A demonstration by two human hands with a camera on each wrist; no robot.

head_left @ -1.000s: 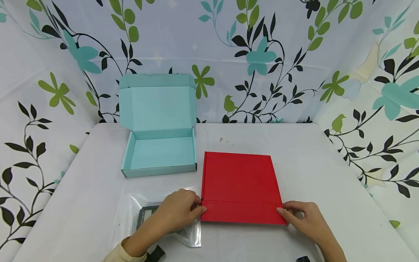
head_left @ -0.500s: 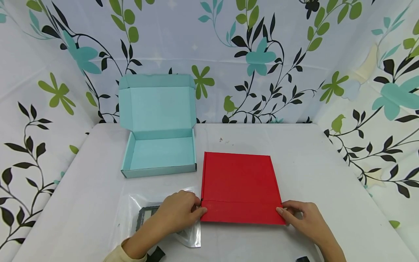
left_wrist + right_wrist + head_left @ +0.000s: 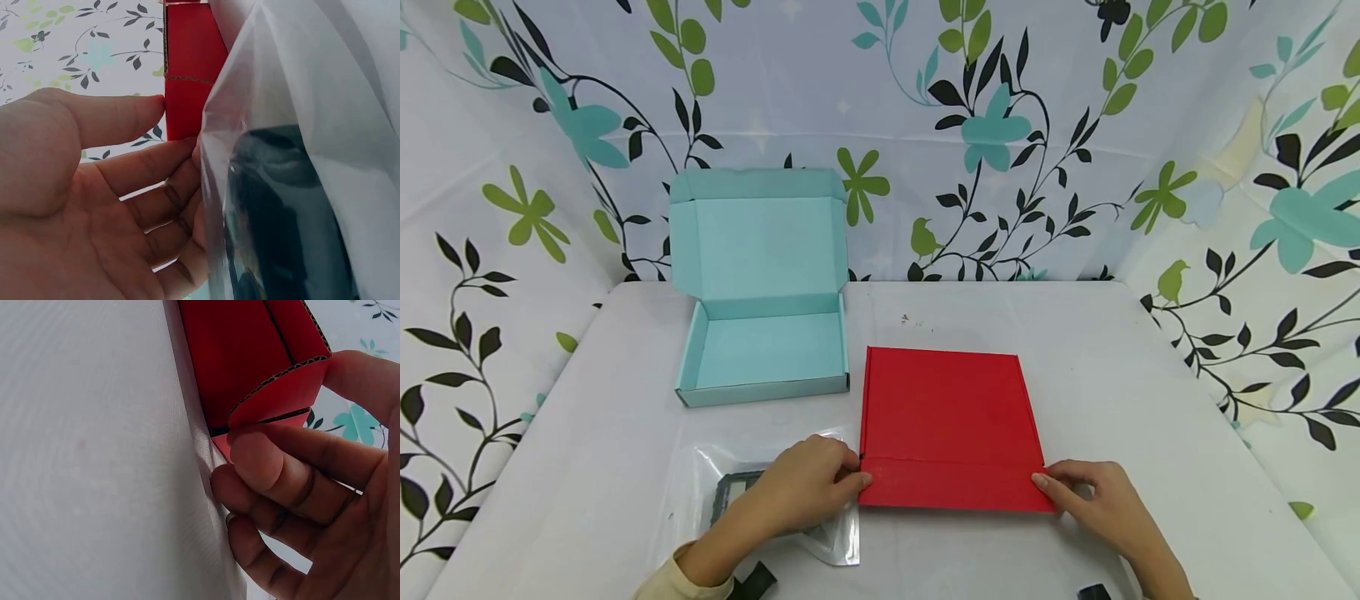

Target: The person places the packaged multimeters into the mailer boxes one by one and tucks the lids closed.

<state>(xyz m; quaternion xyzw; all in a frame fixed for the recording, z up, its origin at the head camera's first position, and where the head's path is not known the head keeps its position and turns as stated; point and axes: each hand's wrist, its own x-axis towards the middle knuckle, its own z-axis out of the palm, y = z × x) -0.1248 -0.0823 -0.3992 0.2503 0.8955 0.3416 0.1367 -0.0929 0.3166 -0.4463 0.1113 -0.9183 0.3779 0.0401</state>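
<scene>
A flat red cardboard box (image 3: pixel 951 408) lies on the table with its lid down and a crease across the front part. At its front left corner my left hand (image 3: pixel 812 485) pinches the edge, thumb on top. In the left wrist view, the thumb (image 3: pixel 125 119) and curled fingers meet the red side wall (image 3: pixel 194 44). My right hand (image 3: pixel 1093 500) pinches the front right corner. The right wrist view shows a red flap (image 3: pixel 281 390) standing out at that corner, between the thumb and fingers (image 3: pixel 259 459). The inside of the box is hidden from above.
An open teal cardboard box (image 3: pixel 767 250) stands behind to the left, its lid raised. Under my left forearm lies a clear plastic bag (image 3: pixel 842 546) with a dark-framed item (image 3: pixel 726 492) inside, partly covered. A small black object (image 3: pixel 1093 592) sits at the front edge.
Both hands keep their hold on the red box's front corners. The whole view shifts very slightly; nothing else visibly moves.
</scene>
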